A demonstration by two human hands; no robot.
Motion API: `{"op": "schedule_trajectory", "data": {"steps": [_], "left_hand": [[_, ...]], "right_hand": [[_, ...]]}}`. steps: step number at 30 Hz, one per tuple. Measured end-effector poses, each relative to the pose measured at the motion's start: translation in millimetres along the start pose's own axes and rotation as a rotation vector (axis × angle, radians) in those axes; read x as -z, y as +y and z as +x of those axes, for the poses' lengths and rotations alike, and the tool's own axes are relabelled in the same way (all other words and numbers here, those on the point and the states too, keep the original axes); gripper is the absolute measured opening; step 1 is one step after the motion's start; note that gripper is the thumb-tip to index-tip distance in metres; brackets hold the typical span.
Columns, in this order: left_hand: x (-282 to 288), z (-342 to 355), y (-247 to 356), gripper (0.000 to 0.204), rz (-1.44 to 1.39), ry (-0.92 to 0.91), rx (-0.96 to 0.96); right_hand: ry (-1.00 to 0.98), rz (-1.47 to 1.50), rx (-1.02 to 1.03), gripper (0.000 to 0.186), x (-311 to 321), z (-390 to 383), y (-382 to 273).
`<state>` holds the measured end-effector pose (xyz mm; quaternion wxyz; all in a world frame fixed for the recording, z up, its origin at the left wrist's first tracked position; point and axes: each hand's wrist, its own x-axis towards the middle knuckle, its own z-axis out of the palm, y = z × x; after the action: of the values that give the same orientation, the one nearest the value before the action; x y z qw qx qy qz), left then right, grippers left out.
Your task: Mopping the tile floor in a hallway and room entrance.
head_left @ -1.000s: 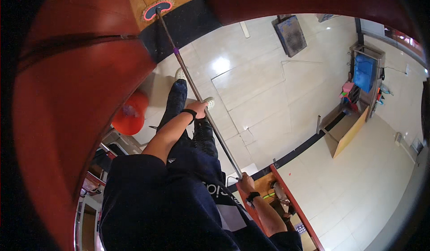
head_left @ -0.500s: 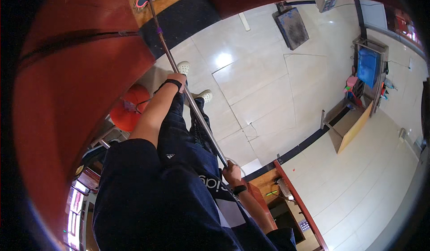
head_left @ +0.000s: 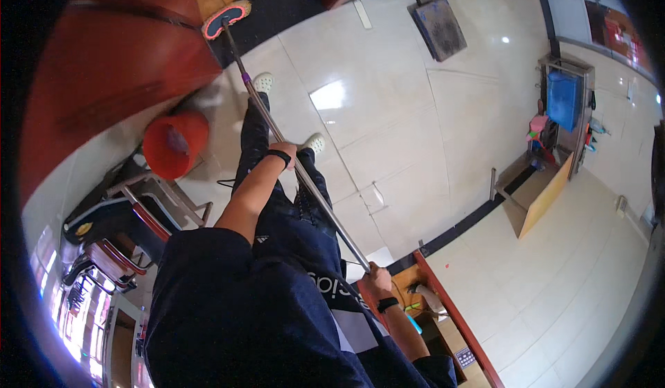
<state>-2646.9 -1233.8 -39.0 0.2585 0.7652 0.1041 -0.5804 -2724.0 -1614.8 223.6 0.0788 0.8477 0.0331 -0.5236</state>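
Note:
Both of my hands hold one long metal pole, the handle of a mop (head_left: 320,201) that slants from lower right to upper left. My left hand (head_left: 282,154) is wrapped round the middle of the pole, with a dark band at the wrist. Nearer my body, at the pole's end, my right hand (head_left: 377,278) grips it; that wrist has a dark band too. At the far end, the dark oval mop head (head_left: 226,21) with pink edging and beige fringe lies by the dark floor border (head_left: 273,10), beside red-brown panelling (head_left: 131,55).
A red bucket (head_left: 197,128) stands left of my feet, with chairs (head_left: 125,225) behind it. A dark platform scale (head_left: 439,29) sits on the pale tiles ahead. At the right is a metal rack with a blue container (head_left: 564,100). A red-edged desk (head_left: 460,319) is beside my right arm.
The mop head has come back toward me, from the brown surface onto the dark border. Both hands have shifted toward the lower right with the pole. More of the bucket and chairs shows.

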Motion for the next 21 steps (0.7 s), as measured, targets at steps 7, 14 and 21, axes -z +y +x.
{"op": "schedule_trajectory", "data": {"steps": [7,14,21], "left_hand": [[-62.4,-45.2,95.6,0.032,0.001,-0.355,-0.122],[-97.1,-21.6,83.3,0.038,-0.028,-0.244,-0.299],[-59.1,-22.5,-15.5,0.04,-0.063,0.146,-0.114]], "right_hand": [[-0.007,0.003,-0.048,0.021,-31.0,-59.1,128.1],[-0.006,-0.091,-0.116,0.02,-39.7,-60.7,115.9],[0.103,0.041,0.0,0.022,-71.8,-20.0,18.2]]}}
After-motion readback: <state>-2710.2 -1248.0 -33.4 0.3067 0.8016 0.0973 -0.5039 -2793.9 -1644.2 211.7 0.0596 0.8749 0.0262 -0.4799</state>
